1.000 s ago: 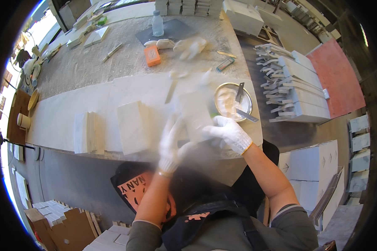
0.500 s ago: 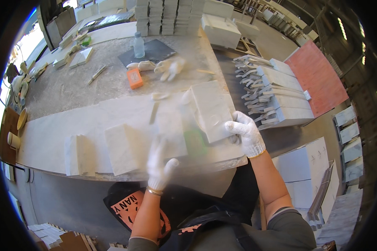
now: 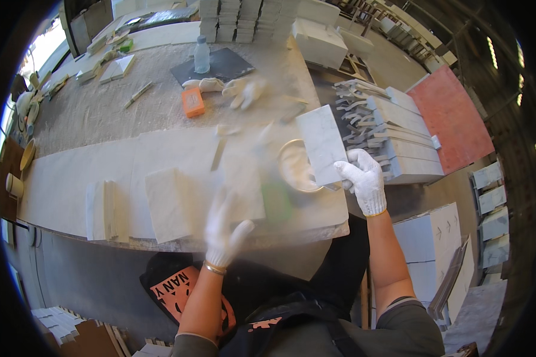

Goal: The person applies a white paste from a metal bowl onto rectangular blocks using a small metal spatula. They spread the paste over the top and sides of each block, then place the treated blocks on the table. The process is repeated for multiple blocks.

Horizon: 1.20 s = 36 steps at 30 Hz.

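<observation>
My right hand [image 3: 363,181], in a white knit glove, grips a pale marble tile [image 3: 321,143] by its lower right edge, thumb on the face. The tile is tilted up above a round, cream-coloured dish [image 3: 293,165] and partly covers it. My gloved left hand [image 3: 225,232] is over the table's front edge with thumb and fingers apart, holding nothing. Beyond its fingers lies a tile [image 3: 242,187], next to a blurred green object [image 3: 277,202]. Further left are another flat tile [image 3: 167,205] and a small stack of tiles [image 3: 101,210].
On the table stand a plastic bottle [image 3: 202,56] on a dark slab [image 3: 223,64], an orange box [image 3: 192,102] and loose gloves [image 3: 243,92]. Tall tile stacks [image 3: 229,21] rise at the back. Right of the table are strapped slabs [image 3: 399,131] and a red board [image 3: 452,116].
My right hand has lifted and tipped the tile up and slightly right, uncovering the round dish beneath. The left hand stays in nearly the same place, still spread.
</observation>
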Each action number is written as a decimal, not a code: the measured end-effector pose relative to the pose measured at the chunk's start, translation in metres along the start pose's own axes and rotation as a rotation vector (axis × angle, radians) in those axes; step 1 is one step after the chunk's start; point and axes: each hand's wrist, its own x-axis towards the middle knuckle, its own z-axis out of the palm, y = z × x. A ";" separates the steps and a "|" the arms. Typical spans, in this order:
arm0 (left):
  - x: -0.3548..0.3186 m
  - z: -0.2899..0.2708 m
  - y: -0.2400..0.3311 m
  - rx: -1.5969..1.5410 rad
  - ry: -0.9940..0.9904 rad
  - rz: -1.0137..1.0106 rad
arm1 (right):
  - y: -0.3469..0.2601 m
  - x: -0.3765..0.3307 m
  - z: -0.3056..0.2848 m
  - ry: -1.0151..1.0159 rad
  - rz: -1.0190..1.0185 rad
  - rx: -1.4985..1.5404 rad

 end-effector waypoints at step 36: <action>-0.003 0.000 -0.014 -0.049 0.013 0.030 | 0.047 0.011 0.021 -0.246 -0.193 -1.170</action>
